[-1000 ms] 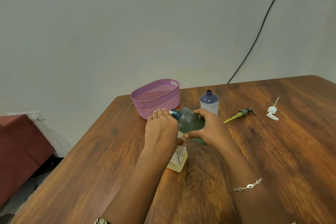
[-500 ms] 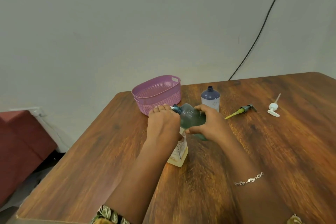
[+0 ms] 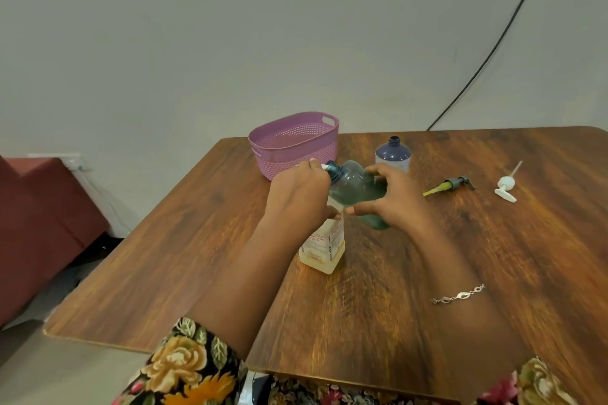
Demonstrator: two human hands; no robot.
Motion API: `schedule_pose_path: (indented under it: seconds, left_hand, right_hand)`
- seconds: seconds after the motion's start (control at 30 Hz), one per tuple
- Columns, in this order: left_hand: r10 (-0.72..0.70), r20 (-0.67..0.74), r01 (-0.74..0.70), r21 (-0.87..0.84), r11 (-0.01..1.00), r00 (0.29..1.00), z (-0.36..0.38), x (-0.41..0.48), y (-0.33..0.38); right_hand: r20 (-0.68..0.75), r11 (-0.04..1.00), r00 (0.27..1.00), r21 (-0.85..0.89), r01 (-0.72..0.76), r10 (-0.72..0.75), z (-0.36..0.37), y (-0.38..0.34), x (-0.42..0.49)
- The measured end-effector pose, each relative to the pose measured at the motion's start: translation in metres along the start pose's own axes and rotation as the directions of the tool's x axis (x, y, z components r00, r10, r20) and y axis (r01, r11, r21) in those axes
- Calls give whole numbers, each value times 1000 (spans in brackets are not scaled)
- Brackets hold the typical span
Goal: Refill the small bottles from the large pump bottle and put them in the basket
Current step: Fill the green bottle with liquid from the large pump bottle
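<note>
The right hand [image 3: 393,199] grips a small teal bottle [image 3: 357,186] around its lower body, fingers curled over the top and the thumb underneath. The bottle is off the table [image 3: 411,322] and tipped on its side, its open neck pointing to 9 o'clock.

That neck meets the fingertips of the left hand [image 3: 297,196], which lies palm down with its fingers curled over the top of the large pump bottle [image 3: 324,248]. The hand hides the pump head, except for a white spout tip that shows right at the teal bottle's mouth. Whether the hand is pressing down cannot be told. The large pump bottle stands upright on the table directly under the left hand, at 6 o'clock from it, with pale yellow liquid in its bottom part.

The purple basket [image 3: 292,141] sits at 12 o'clock from the left hand, just beyond the fingertips. A blue bottle [image 3: 393,154] with an uncapped neck stands upright at 12 o'clock from the right hand, close behind it.

At 3 o'clock from the right hand a green pump [image 3: 449,184] lies on the table, and a white pump [image 3: 506,187] lies farther out the same way. Both are apart from the hands and from each other.

A silver bracelet [image 3: 459,294] circles the right forearm.
</note>
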State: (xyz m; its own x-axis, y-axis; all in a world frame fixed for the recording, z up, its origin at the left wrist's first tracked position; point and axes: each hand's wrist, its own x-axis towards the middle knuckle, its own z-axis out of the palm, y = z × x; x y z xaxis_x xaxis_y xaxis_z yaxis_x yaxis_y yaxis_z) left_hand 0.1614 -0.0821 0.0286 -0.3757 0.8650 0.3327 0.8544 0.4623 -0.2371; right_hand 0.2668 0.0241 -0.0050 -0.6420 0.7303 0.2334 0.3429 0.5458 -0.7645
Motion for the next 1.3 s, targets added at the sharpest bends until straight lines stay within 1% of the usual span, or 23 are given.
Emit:
schedule_pose_path:
  seconds: [0.07,0.23,0.33,0.4,0.6,0.73,0.87,0.97,1.07,1.13,1.17,1.23,1.27,1.3]
  left_hand:
    - [-7,-20,6,-23,1000,1000,0,-1,-1]
    - [-86,-85,71,-169,983,993,-1,-1,-8]
    - [-57,-118,44,-110,993,991,8,-6,-3]
    - [-46,-113,37,-84,996,992,12,-5,-1]
    - [-19,-110,9,-87,996,994,11,-4,-3]
    - [-51,-109,41,-97,994,993,1,1,-10]
    - [2,-121,-3,-10,1000,993,3,2,-4]
    - [27,-120,-28,-7,1000,992,10,1,-5]
    - [22,-142,-35,-88,996,990,13,-3,-5]
    - [3,-137,-34,-220,975,991,18,-11,-8]
    - [-14,-128,-27,-316,948,992,20,-16,-11]
    - [-38,-144,-40,-502,864,989,25,-23,-17]
    - [-41,-161,-54,-541,839,986,27,-25,-19]
    - [-30,-159,-60,-531,846,987,28,-26,-19]
  right_hand:
    - [3,1000,1000,6,3,-3,-1,0,0]
    - [7,999,1000,37,13,-13,-6,-4,2]
    - [2,1000,1000,20,19,-19,-5,-3,3]
    - [2,1000,1000,11,12,-12,-3,0,3]
    - [-3,1000,1000,7,-5,5,1,2,2]
    - [-13,1000,1000,28,9,-8,-2,-2,4]
    - [0,1000,1000,9,13,-13,-3,-3,5]
    - [8,1000,1000,-3,4,-4,-1,0,3]
    - [15,1000,1000,2,1,-1,-2,-1,2]
    - [18,1000,1000,21,1,-1,-4,-2,1]
    - [19,1000,1000,27,5,-6,-4,-3,0]
    - [21,999,1000,36,4,-5,-4,-2,-1]
    - [22,999,1000,40,-2,1,-4,-1,-1]
    - [23,999,1000,41,-9,8,-4,0,-2]
